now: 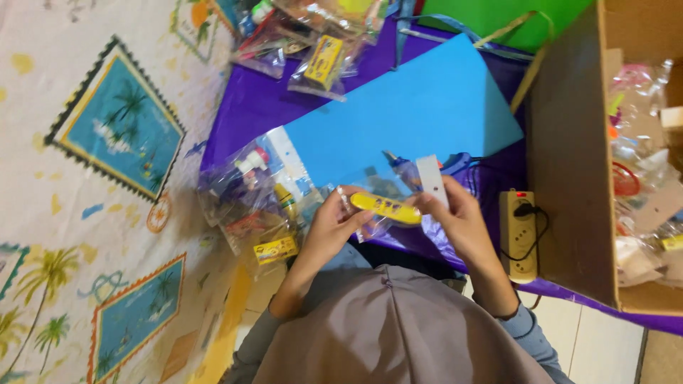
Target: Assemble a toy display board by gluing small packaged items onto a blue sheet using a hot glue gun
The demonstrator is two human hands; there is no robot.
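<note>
Sideways, both hands' fingers [346,213] pinch the yellow toy [385,208], its long axis running left-right.

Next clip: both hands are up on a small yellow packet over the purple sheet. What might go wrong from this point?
1. The left hand and right hand pinch only the ends of the yellow packet, so it may slip.
2. The right hand also holds a white strip; juggling both could drop one.
3. A glue gun lies just behind the hands, its cord running toward the power strip; a knuckle or sleeve might catch it.
</note>
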